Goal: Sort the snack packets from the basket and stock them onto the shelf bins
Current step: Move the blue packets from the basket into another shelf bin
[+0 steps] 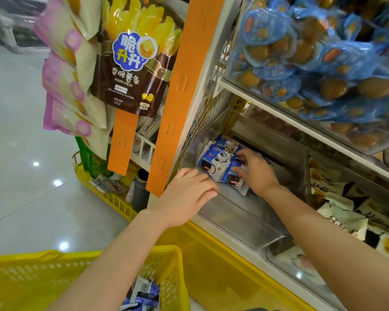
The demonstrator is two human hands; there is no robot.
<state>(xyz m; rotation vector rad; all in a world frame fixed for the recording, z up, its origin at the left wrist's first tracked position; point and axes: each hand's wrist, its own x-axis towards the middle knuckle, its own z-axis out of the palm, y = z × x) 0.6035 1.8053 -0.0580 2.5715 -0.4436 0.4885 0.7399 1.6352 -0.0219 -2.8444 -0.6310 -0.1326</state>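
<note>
Several blue packets (213, 158) stand in the clear shelf bin (245, 221). Our right hand (256, 173) grasps the nearest ones; our left hand (186, 194) lies released, fingers straight, beside them. We judge stocking partly done: the yellow basket (76, 258) holds more packets (142, 295).

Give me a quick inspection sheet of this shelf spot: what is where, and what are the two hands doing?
Surface: clear shelf bin on the lower shelf.
Job's things: blue-and-white snack packets stacked at the bin's back left; more packets in the yellow basket below.
Clutter: a second basket on the floor holds a dark bottle and other bits.
Hands: left hand open, fingers straight, next to the packets; right hand grips a packet in the bin.
Cables: nothing seen.
Surroundings: hanging potato stick bags, blue egg packs in the bin above, glossy tiled floor.
</note>
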